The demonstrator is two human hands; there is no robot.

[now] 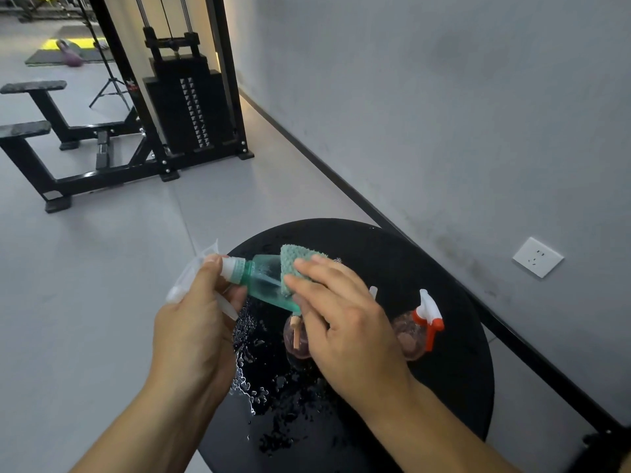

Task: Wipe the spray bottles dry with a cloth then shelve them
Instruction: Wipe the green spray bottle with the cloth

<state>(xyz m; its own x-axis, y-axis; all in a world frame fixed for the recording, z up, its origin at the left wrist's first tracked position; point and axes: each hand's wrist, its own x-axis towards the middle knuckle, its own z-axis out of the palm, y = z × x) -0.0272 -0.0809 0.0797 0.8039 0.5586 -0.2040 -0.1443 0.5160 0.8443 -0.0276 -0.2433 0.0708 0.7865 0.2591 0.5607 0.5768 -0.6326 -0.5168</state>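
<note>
Head view: the wiping step is under way, with the left hand curled round the white sprayer head of the green spray bottle, held tilted above the wet black round table, while the right hand presses the teal cloth onto its clear body with curled fingers. Next, I judge, the bottle must be turned under the cloth, as droplets show on it; whether it holds liquid I cannot tell. Further right, two brownish bottles stand unwiped: one partly behind the right hand, the red-and-white-trigger bottle beyond.
</note>
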